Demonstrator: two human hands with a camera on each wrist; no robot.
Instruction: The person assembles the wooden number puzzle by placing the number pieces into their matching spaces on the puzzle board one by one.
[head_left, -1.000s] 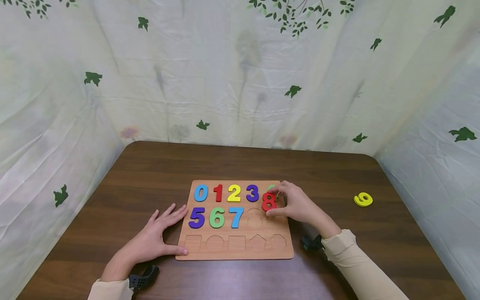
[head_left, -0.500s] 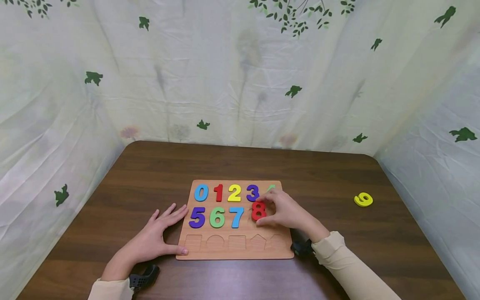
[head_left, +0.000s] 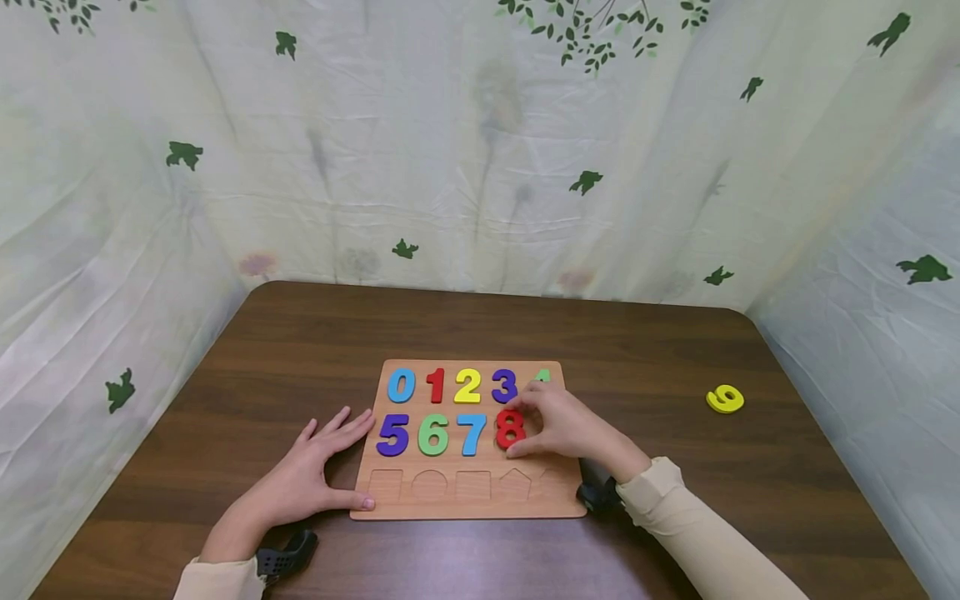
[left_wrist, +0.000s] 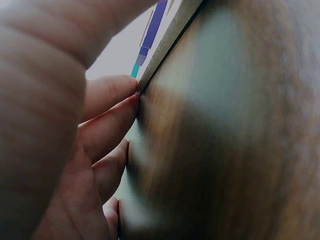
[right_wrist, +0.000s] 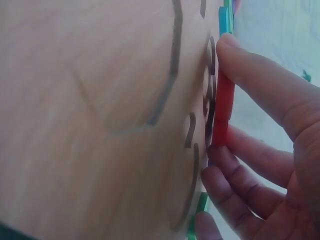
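Note:
Between thumb and fingertips, my right hand (head_left: 566,423) pinches a red number 8 (head_left: 510,427) beside the blue 7 (head_left: 471,435) on a wooden number puzzle board (head_left: 472,507). The right wrist view shows the red 8 (right_wrist: 223,110) edge-on, slightly above its recess (right_wrist: 209,95). My left hand (head_left: 303,483) rests with spread, straight fingers at the board's left edge, thumb on its lower left corner. In the left wrist view, its fingertips (left_wrist: 131,90) touch the board's side. The green 4 (head_left: 542,376) is partly hidden by the right hand.
A yellow number 9 (head_left: 725,399) lies on the brown table (head_left: 637,350), right of the board. Numbers 0 to 3, 5 (head_left: 393,436) and 6 (head_left: 432,435) sit in the board. Outlined shapes line its front row. Pale curtains (head_left: 450,167) surround the table.
My right hand has carried the red 8 left and toward the front, from near the green 4 to beside the blue 7. The left hand has stayed in place.

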